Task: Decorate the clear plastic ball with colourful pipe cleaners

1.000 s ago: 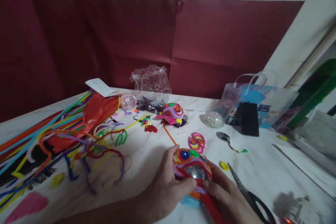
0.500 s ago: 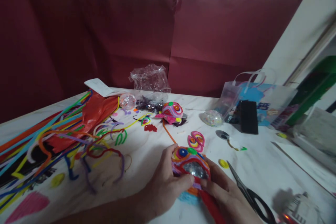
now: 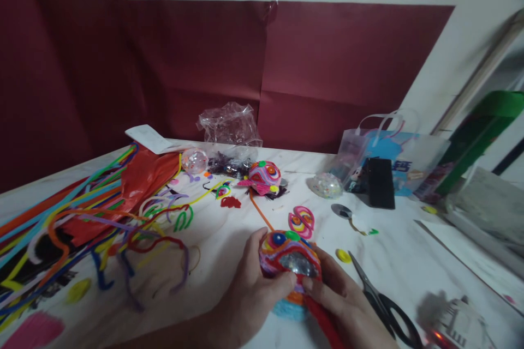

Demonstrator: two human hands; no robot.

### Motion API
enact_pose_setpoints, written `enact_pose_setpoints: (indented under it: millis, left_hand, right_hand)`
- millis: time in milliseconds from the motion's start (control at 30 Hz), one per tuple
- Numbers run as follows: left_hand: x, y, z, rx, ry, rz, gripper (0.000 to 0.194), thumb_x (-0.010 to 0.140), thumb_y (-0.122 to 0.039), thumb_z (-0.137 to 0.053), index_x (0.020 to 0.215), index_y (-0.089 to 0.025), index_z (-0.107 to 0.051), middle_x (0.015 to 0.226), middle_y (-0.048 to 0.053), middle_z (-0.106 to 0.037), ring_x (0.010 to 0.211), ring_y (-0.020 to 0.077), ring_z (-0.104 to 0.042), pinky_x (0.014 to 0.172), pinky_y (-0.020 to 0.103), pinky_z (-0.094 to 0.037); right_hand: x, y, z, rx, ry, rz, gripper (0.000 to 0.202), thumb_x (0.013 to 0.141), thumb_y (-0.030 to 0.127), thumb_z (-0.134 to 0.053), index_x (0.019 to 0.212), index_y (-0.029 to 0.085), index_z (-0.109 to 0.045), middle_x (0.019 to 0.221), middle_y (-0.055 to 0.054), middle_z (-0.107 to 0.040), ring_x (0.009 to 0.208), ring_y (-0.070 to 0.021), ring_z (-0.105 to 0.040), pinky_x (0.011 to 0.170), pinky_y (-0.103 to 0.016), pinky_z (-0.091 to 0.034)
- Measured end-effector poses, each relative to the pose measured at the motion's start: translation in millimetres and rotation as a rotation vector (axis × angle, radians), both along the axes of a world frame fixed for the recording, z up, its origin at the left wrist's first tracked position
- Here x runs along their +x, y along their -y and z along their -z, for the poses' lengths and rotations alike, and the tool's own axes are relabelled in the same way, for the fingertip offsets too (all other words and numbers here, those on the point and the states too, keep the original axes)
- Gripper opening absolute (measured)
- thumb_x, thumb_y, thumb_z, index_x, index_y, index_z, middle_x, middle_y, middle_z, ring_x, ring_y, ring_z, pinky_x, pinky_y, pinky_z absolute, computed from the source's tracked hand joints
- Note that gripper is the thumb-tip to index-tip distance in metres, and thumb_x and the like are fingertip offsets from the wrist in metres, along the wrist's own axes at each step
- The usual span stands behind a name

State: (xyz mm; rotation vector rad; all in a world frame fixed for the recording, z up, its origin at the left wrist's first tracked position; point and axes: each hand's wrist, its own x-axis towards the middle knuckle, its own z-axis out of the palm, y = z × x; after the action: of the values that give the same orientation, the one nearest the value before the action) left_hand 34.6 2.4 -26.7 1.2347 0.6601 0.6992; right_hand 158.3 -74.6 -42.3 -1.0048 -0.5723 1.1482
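Note:
A round colourful ball (image 3: pixel 282 248) wrapped in pipe cleaner, with blue and green spots on top and a clear window in front, is gripped between both hands near the bottom centre. My left hand (image 3: pixel 249 289) holds its left side, thumb on the front. On its right side is my right hand (image 3: pixel 344 297), fingertips pressing a red strip (image 3: pixel 325 324) against the front below the window. The strip hangs down toward the bottom edge. An orange pipe cleaner (image 3: pixel 261 209) runs behind the ball. A similar pink ball (image 3: pixel 265 176) sits farther back.
Black scissors (image 3: pixel 379 297) lie right of my right hand, beside a yellow disc (image 3: pixel 343 256). Loose pipe cleaners (image 3: pixel 123 223) spread over the left. At the back are a clear plastic bag (image 3: pixel 229 125), a phone (image 3: pixel 380 182) and a gift bag (image 3: pixel 413 161).
The whole view has shifted slightly, so most things appear a little farther left. Both hands keep their hold on the ball, and the red strip is still at its front.

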Motion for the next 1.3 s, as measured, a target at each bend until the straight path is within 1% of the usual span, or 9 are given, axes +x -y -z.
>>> enact_pose_setpoints:
  millis: [267,367,500,667,800,900,1033,1167,1300]
  left_hand:
    - [2,1,-4.1,0.012,0.017,-0.033,0.05,0.066,-0.018,-0.063,0.112,-0.015,-0.045,0.108,0.01,-0.062,0.098,0.0236,-0.059,0.086,0.034,-0.045]
    - [2,1,-2.7,-0.008,0.031,-0.036,0.052,0.066,-0.019,-0.064,0.114,-0.015,-0.044,0.109,0.01,-0.062,0.098,0.0237,-0.059,0.086,0.034,-0.045]
    - [2,2,-0.2,-0.035,0.041,-0.02,0.056,0.065,-0.018,-0.063,0.116,-0.015,-0.041,0.11,0.011,-0.061,0.099,0.0234,-0.059,0.086,0.034,-0.045]
    - [2,1,-4.7,-0.018,0.004,-0.017,0.056,0.064,-0.019,-0.063,0.116,-0.015,-0.042,0.11,0.01,-0.061,0.1,0.0234,-0.058,0.087,0.034,-0.043]
    - [3,-5,-9.4,-0.06,-0.017,-0.043,0.07,0.059,-0.02,-0.067,0.123,-0.015,-0.038,0.109,0.009,-0.062,0.1,0.0245,-0.058,0.09,0.035,-0.041]
    - [4,-13,-9.2,-0.076,-0.011,0.002,0.073,0.059,-0.021,-0.068,0.125,-0.014,-0.036,0.108,0.01,-0.063,0.099,0.0253,-0.058,0.088,0.035,-0.041]
    - [6,-20,-4.9,-0.082,0.022,0.042,0.077,0.056,-0.02,-0.07,0.126,-0.014,-0.039,0.11,0.011,-0.062,0.1,0.0268,-0.058,0.088,0.036,-0.042]
    - [6,-14,-3.3,-0.031,0.019,-0.017,0.069,0.058,-0.024,-0.072,0.12,-0.015,-0.044,0.107,0.01,-0.064,0.097,0.0261,-0.06,0.086,0.035,-0.044]
    - [6,-6,2.6,0.011,0.013,-0.136,0.066,0.061,-0.033,-0.075,0.117,-0.014,-0.045,0.116,0.013,-0.06,0.104,0.0268,-0.058,0.088,0.035,-0.046]
  right_hand:
    - [-4,0,0.0,-0.004,0.06,0.102,0.064,0.061,0.037,-0.082,0.115,0.016,-0.056,0.114,-0.01,-0.063,0.109,-0.0281,-0.054,0.091,-0.033,-0.043]
    - [-4,1,0.3,0.01,0.008,0.077,0.061,0.063,0.037,-0.081,0.116,0.017,-0.056,0.113,-0.01,-0.063,0.109,-0.0287,-0.054,0.092,-0.036,-0.043]
    - [-5,1,-3.3,0.011,0.025,0.088,0.061,0.06,0.035,-0.083,0.113,0.017,-0.058,0.107,-0.01,-0.065,0.106,-0.0296,-0.056,0.092,-0.038,-0.043]
    - [-9,0,-8.7,0.041,-0.061,0.067,0.054,0.059,0.028,-0.082,0.107,0.016,-0.061,0.102,-0.009,-0.066,0.098,-0.0281,-0.06,0.087,-0.036,-0.047]
    - [-9,-1,-7.0,0.073,-0.024,0.098,0.054,0.06,0.032,-0.082,0.107,0.016,-0.06,0.101,-0.009,-0.066,0.095,-0.0268,-0.061,0.083,-0.033,-0.049]
    - [-7,-3,-4.7,0.074,0.025,0.117,0.057,0.061,0.038,-0.082,0.108,0.015,-0.059,0.1,-0.01,-0.067,0.092,-0.026,-0.062,0.082,-0.032,-0.049]
    - [-7,-6,-3.1,0.079,-0.012,0.134,0.059,0.057,0.035,-0.085,0.106,0.015,-0.057,0.095,-0.009,-0.069,0.087,-0.0251,-0.064,0.078,-0.032,-0.051]
    - [-7,-8,-2.8,0.085,-0.063,0.166,0.056,0.055,0.03,-0.086,0.102,0.016,-0.06,0.092,-0.009,-0.07,0.085,-0.026,-0.066,0.076,-0.033,-0.052]
    - [-6,-7,-2.1,0.061,-0.091,0.147,0.058,0.056,0.032,-0.086,0.105,0.014,-0.059,0.095,-0.011,-0.069,0.088,-0.0276,-0.065,0.079,-0.034,-0.051]
